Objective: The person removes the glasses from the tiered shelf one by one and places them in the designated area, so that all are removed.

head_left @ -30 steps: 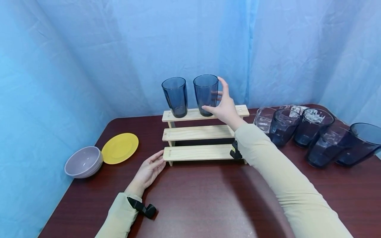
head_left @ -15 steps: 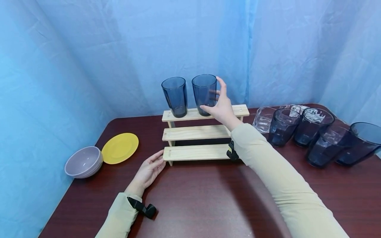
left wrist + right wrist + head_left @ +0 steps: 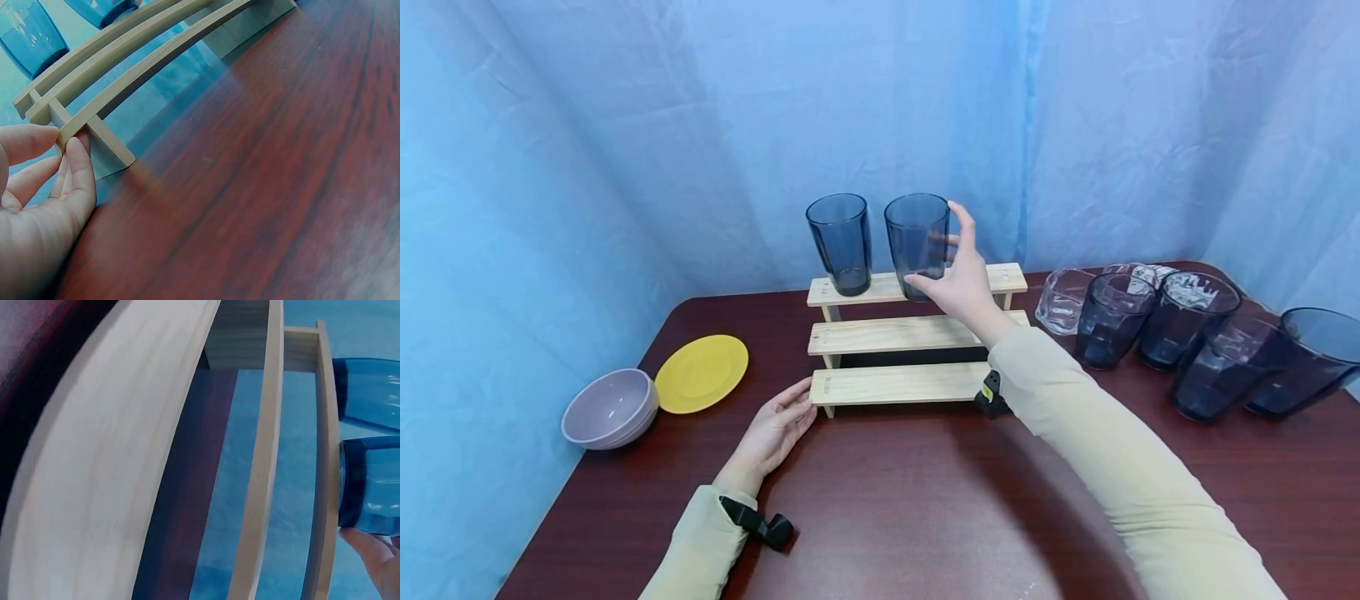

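Observation:
A three-tier wooden stand stands on the dark red table. My left hand pinches the left end of its lowest plank between thumb and fingers. On the left part of the top plank stands a blue-tinted drinking glass. To its right, my right hand grips a second blue-tinted glass from its right side, thumb in front and fingers behind. In the right wrist view, this glass's base is right at the top plank, and only part of the hand shows.
Several dark blue glasses stand at the right of the table, with clear glassware behind them. On the left are a yellow plate and a lilac bowl. A light blue curtain hangs behind the table.
My right hand and its glass first shift slightly left, then come down a little toward the top plank's front edge. My left hand stays on the lowest plank.

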A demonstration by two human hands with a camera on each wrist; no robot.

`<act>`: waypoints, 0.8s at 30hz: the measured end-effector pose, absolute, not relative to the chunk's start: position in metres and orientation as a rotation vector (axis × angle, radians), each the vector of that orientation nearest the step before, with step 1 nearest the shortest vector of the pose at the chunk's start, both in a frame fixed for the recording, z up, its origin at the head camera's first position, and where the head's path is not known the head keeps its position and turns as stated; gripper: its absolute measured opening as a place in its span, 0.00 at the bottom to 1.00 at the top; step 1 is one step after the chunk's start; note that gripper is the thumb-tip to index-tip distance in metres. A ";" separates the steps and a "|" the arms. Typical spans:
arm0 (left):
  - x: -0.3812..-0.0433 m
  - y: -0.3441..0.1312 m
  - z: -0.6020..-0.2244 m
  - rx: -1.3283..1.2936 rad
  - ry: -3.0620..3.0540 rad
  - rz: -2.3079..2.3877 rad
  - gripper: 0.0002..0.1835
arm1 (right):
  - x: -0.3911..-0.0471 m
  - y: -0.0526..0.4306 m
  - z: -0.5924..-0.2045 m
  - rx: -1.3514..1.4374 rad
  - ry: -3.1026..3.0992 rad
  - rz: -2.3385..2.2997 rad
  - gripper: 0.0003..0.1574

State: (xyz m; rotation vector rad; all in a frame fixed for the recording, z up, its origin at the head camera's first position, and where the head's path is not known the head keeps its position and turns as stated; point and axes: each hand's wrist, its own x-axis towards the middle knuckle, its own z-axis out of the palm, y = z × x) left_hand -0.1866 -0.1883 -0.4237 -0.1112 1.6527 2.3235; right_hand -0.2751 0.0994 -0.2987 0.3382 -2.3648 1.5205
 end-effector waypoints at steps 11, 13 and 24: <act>-0.186 -0.189 -0.424 -0.111 1.652 2.326 0.30 | -0.270 0.111 -0.297 0.357 -2.349 1.523 0.67; -0.187 -0.188 -0.424 -0.106 1.651 2.326 0.30 | -0.269 0.114 -0.295 0.357 -2.338 1.532 0.67; -0.187 -0.187 -0.424 -0.119 1.648 2.325 0.30 | -0.254 0.134 -0.286 0.392 -2.313 1.553 0.67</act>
